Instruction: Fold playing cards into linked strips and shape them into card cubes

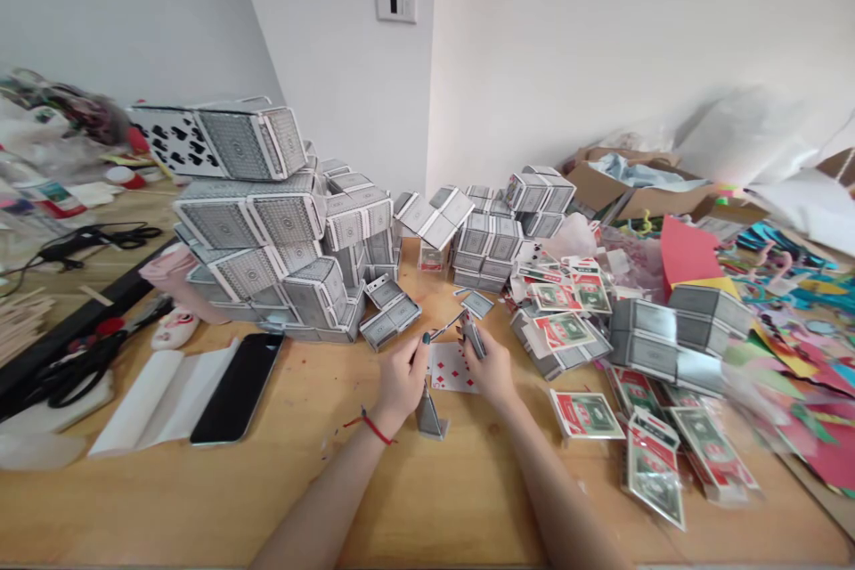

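My left hand [401, 374], with a red cord on its wrist, is closed on a playing card [446, 327] seen almost edge-on. In my right hand [492, 365] is a small stack of playing cards [474, 335], gripped between thumb and fingers. A red diamond card [451, 370] lies face up on the table between the hands. Just below, a folded card [431, 414] stands by the left wrist. Another card [476, 304] lies face down beyond the right hand. Near the left hand rests a block of joined cards [391, 312].
A tall structure of folded cards [250, 276] rises at left, and a lower one [491, 236] stands at the back. Card boxes [588, 416] lie at right beside coloured paper [691, 254]. A black phone [239, 387] and scissors [86, 365] lie at left.
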A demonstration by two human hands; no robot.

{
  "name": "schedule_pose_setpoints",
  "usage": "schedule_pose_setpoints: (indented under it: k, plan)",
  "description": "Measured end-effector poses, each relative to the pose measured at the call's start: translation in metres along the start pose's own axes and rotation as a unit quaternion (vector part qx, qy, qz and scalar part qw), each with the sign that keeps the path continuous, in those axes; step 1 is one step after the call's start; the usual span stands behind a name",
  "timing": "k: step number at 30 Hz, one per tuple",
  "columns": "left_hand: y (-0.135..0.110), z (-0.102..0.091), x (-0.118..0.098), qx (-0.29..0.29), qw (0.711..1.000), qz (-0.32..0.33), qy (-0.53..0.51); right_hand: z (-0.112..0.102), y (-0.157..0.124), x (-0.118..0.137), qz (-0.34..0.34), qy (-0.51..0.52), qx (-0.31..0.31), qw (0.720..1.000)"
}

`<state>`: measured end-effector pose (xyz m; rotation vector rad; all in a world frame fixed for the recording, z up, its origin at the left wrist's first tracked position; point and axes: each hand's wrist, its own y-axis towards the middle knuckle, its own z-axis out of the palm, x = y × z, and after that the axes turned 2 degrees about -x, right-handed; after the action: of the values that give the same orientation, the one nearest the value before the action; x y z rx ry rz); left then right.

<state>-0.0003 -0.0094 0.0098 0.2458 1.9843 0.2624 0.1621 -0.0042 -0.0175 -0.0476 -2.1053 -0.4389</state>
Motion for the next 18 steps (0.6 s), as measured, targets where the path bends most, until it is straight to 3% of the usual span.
schedule_pose_setpoints:
  k: [7,14,18]
  plan:
    - [0.002,-0.003,-0.001,0.001,0.999,0.019,0.028,0.000,0.001,-0.005,-0.024,0.029,-0.028,0.999]
    - [0.004,-0.008,0.001,0.000,0.999,0.031,0.028,-0.003,0.002,-0.008,-0.041,0.058,-0.002,0.997]
    - [0.005,-0.011,0.001,0.014,0.998,0.053,0.028,-0.006,0.003,-0.010,-0.051,0.086,0.045,0.994]
